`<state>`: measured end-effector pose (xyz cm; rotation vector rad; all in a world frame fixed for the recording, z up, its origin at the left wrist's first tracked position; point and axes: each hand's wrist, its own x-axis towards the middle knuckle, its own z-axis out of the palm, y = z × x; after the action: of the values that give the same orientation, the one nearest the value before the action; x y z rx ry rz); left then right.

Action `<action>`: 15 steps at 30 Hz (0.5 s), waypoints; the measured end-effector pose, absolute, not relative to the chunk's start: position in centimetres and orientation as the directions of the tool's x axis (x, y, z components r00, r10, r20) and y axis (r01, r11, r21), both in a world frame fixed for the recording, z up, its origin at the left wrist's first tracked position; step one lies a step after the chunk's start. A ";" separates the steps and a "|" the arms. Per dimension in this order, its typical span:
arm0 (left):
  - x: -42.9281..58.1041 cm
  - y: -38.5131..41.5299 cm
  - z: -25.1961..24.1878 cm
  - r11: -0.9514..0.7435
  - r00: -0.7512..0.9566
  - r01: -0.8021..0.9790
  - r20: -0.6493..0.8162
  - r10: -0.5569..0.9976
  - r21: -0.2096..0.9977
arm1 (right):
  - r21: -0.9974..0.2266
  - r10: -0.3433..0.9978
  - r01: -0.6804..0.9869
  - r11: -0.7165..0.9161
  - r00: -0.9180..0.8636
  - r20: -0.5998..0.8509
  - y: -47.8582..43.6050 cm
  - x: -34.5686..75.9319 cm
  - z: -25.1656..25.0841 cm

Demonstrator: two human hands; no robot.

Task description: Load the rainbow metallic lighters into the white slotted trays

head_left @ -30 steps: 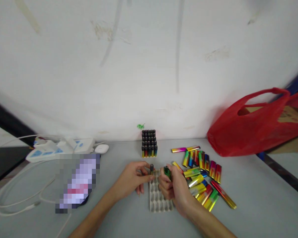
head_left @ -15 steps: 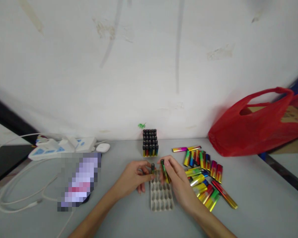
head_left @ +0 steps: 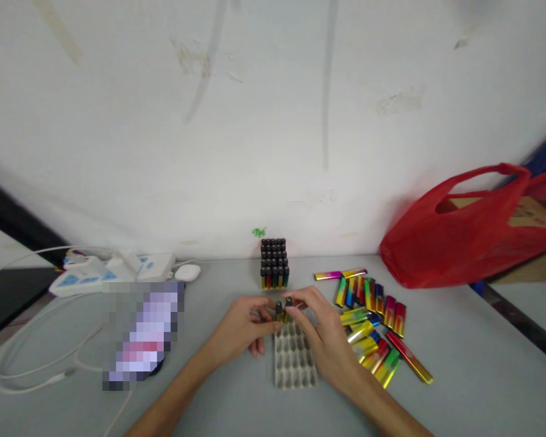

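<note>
A grey slotted tray (head_left: 292, 366) lies on the table in front of me. Two lighters with black tops stand upright in its far row. My left hand (head_left: 241, 328) is closed, its fingers pinching the left lighter (head_left: 278, 311) and the tray's far left corner. My right hand (head_left: 321, 334) is closed on the second lighter (head_left: 288, 307), holding it upright beside the first. A pile of colourful lighters (head_left: 373, 321) lies flat just right of my right hand. A full block of upright lighters (head_left: 273, 263) stands further back by the wall.
A red plastic bag (head_left: 464, 237) holding a cardboard box sits at the right by the wall. A white power strip (head_left: 113, 271) with white cables (head_left: 22, 358) lies at the left, with a blurred-out object (head_left: 143, 331) in front of it. The white wall rises behind the table.
My right hand brought a lighter from the pile side leftwards, turned it upright and set it into the tray beside the first one. My left hand stayed at the tray's corner.
</note>
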<state>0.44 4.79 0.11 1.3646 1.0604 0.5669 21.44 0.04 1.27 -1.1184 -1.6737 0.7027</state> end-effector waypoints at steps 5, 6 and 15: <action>0.5 4.8 0.0 0.186 0.451 0.244 -0.281 0.847 0.952 | -0.831 0.908 0.368 0.416 -0.120 0.401 0.0 21.4 1.5; 0.5 4.8 0.1 0.188 0.451 0.244 -0.283 0.847 0.951 | -0.835 0.911 0.367 0.409 -0.120 0.394 0.0 21.4 1.6; 0.5 4.7 0.2 0.185 0.456 0.232 -0.275 0.847 0.955 | -0.861 0.927 0.343 0.375 -0.122 0.355 -0.2 21.3 2.4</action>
<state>0.50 4.71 0.17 1.3531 1.0551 0.5718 21.30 -0.19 2.38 -1.1397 -1.6700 0.7585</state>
